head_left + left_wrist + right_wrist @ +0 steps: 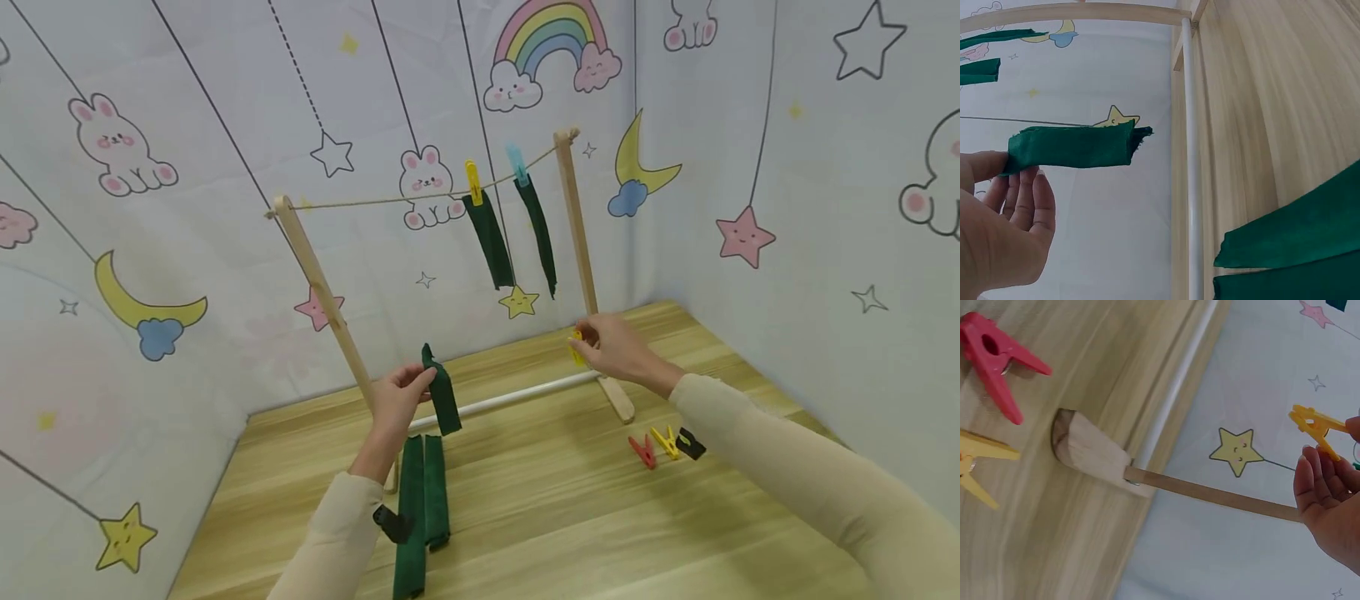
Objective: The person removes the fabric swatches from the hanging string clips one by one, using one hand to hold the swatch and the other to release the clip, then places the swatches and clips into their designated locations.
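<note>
My left hand pinches a dark green cloth strip between thumb and fingers, raised off the table in front of the wooden rack. In the left wrist view that strip hangs folded from the fingertips. Near the rack's right post, my right hand pinches a yellow clothespin by its handles. On the rack's string, a yellow clothespin holds one green strip, and a light blue clothespin holds another.
Two more green strips lie on the wooden table, below my left hand. A red clothespin and a yellow one lie at the right. The rack has a right post, a left post and a white lower bar.
</note>
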Tool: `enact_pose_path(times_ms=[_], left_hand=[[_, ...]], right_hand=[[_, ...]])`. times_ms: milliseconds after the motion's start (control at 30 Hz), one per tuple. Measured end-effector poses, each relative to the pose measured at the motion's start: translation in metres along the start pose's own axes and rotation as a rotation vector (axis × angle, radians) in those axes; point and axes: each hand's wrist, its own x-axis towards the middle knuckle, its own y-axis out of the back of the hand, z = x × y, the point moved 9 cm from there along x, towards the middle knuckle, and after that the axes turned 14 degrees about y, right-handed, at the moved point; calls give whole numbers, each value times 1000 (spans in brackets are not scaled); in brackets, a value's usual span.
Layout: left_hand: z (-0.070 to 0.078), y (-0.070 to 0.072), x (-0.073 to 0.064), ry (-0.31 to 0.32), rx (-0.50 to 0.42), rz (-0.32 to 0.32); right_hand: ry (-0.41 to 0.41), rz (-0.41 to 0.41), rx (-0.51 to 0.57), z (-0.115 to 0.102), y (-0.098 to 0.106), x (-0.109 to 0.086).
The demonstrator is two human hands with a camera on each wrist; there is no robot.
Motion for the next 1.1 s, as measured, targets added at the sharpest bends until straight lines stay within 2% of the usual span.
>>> enact_pose_path(times_ms=[167,367,667,1100], left_hand=[[-18,-3,-2,10,-21,-26],[-32,-10,-4,28,-39,-73],[-48,-19,-14,19,37,-108],[-89,-33,-24,92,94,-154]], right_hand=[[-36,-45,-2,18,-14,-20],[-71,-125,12,27,-31,-40],[-104,-315,1,29,-58,-63],[-169,-448,-107,36,-76,-89]])
